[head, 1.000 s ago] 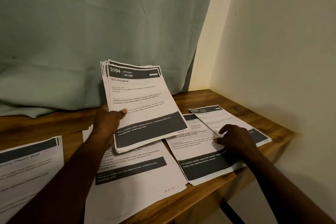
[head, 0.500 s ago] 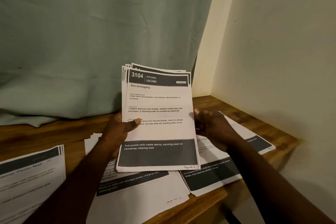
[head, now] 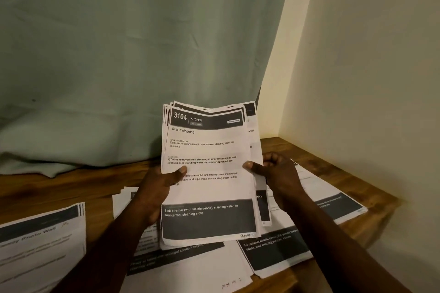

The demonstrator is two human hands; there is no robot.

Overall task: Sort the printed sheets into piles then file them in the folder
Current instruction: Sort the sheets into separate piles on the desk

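Note:
I hold a stack of printed sheets [head: 209, 173] upright above the wooden table [head: 333, 162]. Its top page is headed "3104 KITCHEN, Sink Unclogging". My left hand [head: 157, 190] grips the stack's left edge with the thumb across the front. My right hand [head: 273, 173] pinches the right edge, where the sheets behind are fanned out a little to the right. Three piles lie flat on the table: one at the left [head: 40, 245], one in the middle under the stack [head: 185, 269], one at the right [head: 316, 228]. No folder is visible.
A green curtain [head: 119, 54] hangs behind the table and bunches on its back edge. A cream wall [head: 369, 66] closes the right side at the table's corner. The table's front edge runs close under the right pile.
My right hand left the right pile and took the stack's right edge. The stack swung from tilted to upright and shifted right, and the back sheets have fanned out.

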